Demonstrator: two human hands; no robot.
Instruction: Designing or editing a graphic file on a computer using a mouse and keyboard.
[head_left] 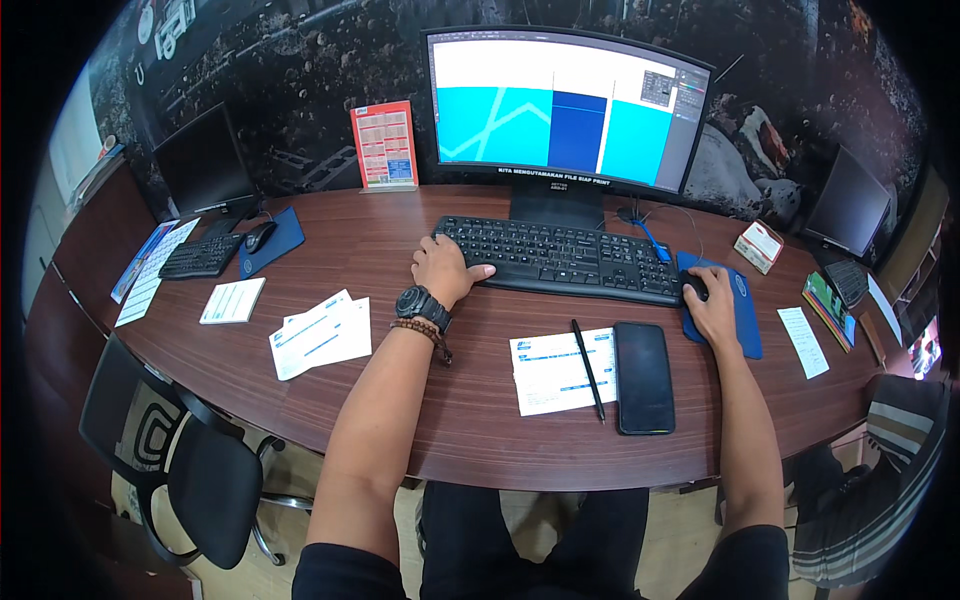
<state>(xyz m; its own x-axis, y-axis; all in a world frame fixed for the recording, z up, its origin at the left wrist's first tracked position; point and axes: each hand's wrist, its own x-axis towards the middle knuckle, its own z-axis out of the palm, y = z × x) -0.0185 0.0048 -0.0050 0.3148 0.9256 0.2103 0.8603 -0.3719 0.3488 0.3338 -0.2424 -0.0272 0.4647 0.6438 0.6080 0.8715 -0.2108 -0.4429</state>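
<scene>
Long black keyboard point(560, 255) touched at nine o'clock by loose left hand point(443, 272) — presumably for reach; black mouse point(694, 289) grasped by right hand point(715, 312).

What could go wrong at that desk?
The phone lies near the front edge of the desk, so the right forearm might nudge it off. The pen lies loose on a paper and could roll. The left hand has fingers on the keyboard, so it might press a wrong key.
</scene>
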